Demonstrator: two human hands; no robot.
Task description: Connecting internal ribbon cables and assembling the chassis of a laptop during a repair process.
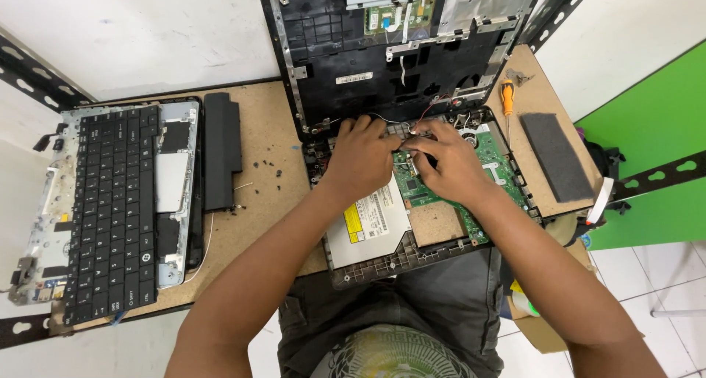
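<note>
Both hands working deep inside an opened-up laptop base [382,264], sitting right under them at the near edge of the particleboard bench [265,143]. Left hand [362,157] curling down with fingers bunched narrow, pressing on something small near the hinge end of the green motherboard [500,165]. Right hand [448,165] doing about the same just beside it, fingertips pinching in tight at a metal bit between the two hands; can't tell what exactly is being gripped, too hidden by knuckles. Hands nearly touching each other.

Silver optical drive [368,227] lying just below the left wrist, still seated in the base. Black upper shell [382,54] standing tilted up right beyond the fingertips, with thin wires trailing down toward them.

Out past the right hand: orange-handled screwdriver [507,97] resting near the shell's corner, and a dark grey foam pad [557,156] further out the same way. Out past the left hand: a few loose black screws [268,168] scattered close by, then a long black battery [222,150], then the pulled keyboard [110,216] lying on its silver palmrest frame, well apart from the work.
</note>
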